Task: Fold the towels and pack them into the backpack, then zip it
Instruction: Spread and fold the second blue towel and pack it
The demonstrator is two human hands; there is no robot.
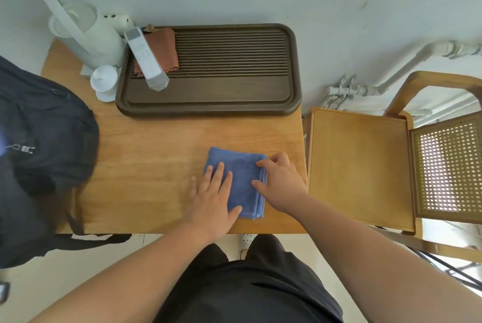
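The wooden worktop (156,155) carries a dark backpack (44,135) overhanging its left edge and a brown slatted tray (208,111) along the far side, with bare wood between them and a chair (360,166) just beside the right edge. The blue towel (242,182), folded into a small thick square with layered edges at its right, lies near the front right corner. The left hand (214,197) presses it with flat, straight fingers, while the right hand (281,182) rests thumb and forefinger on its right edge; whether the other fingers grip cannot be told.
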